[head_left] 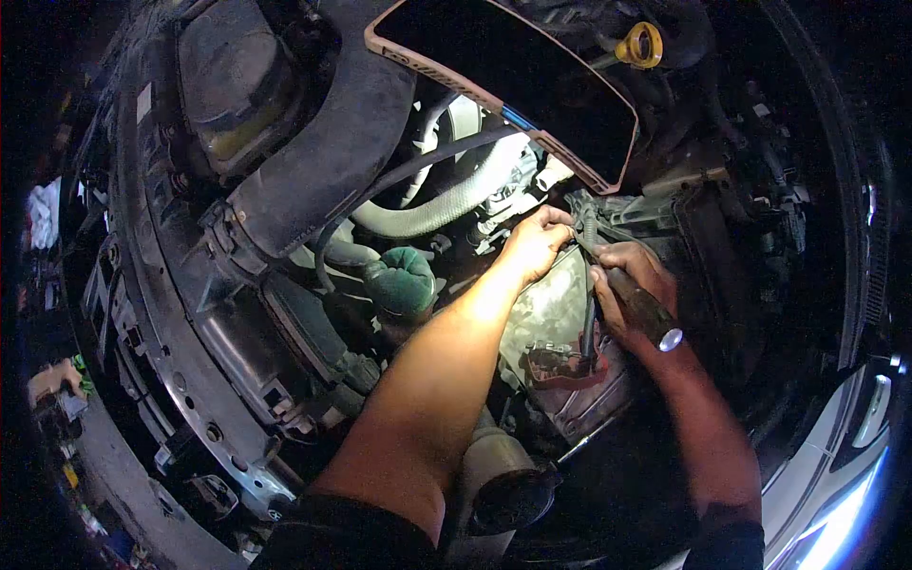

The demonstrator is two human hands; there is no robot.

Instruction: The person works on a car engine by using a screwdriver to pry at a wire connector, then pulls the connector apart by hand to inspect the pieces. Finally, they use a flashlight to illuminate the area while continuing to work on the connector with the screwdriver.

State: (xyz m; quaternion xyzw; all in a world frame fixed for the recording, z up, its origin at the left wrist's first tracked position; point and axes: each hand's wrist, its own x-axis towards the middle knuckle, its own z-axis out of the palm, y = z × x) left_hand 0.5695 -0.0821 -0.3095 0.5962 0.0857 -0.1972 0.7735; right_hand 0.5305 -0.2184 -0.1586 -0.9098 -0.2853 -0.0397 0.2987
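Observation:
My left hand (538,249) reaches to the far edge of a pale battery-like box (543,309). Its fingers are pinched together by a dark cable end (587,226); what lies between them is hidden. Close beside it, my right hand (638,285) is wrapped around a dark cylindrical tool handle (641,306) with a shiny round end toward me. The tool's far end is hidden among the dark parts by my left fingertips. Nearer to me on the box sits a red terminal cover (568,369) with metal clamp parts.
A large phone-like device (513,81) in a tan case lies across the engine bay beyond my hands. Left are a thick black air duct (323,142), a pale hose (418,218) and a green rounded thing (401,280). A yellow ring handle (641,45) sticks up at the back.

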